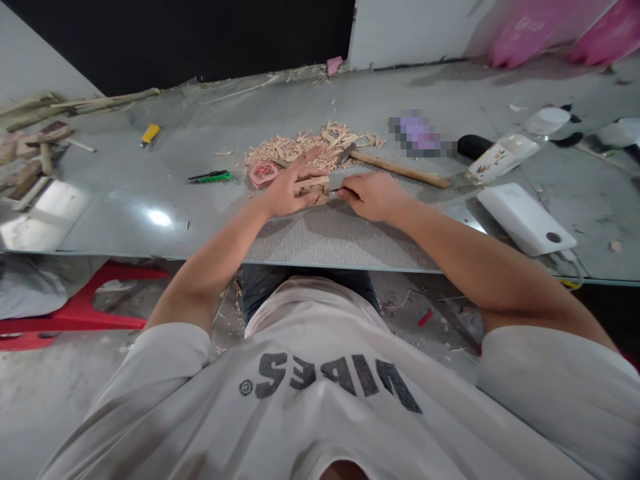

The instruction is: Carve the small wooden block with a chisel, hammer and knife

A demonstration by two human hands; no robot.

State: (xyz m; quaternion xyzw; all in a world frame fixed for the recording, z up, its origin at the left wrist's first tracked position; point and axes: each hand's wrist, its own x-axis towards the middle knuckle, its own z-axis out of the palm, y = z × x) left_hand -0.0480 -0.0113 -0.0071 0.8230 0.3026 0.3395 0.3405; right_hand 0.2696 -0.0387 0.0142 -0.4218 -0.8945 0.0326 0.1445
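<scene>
My left hand [284,192] grips a pale wooden block [323,189] on the grey mat [300,240], its thumb on the near side and its fingers spread over the block. Dark hollows or marks show on the wood between thumb and fingers. At the block's right end, my right hand [375,195] is closed round a thin dark tool [336,191] pointing left. Its handle is hidden in the fist, so its exact kind cannot be made out. Just beyond the left hand lies a round wooden piece with red lines [263,174].
Wood shavings [300,150] are heaped behind the block, with a hammer [400,167] beside them. A green cutter [210,177] and a yellow one [149,135] lie left. To the right are a clear bottle [517,150] and a white power bank [525,219]. Wood scraps [35,160] lie far left.
</scene>
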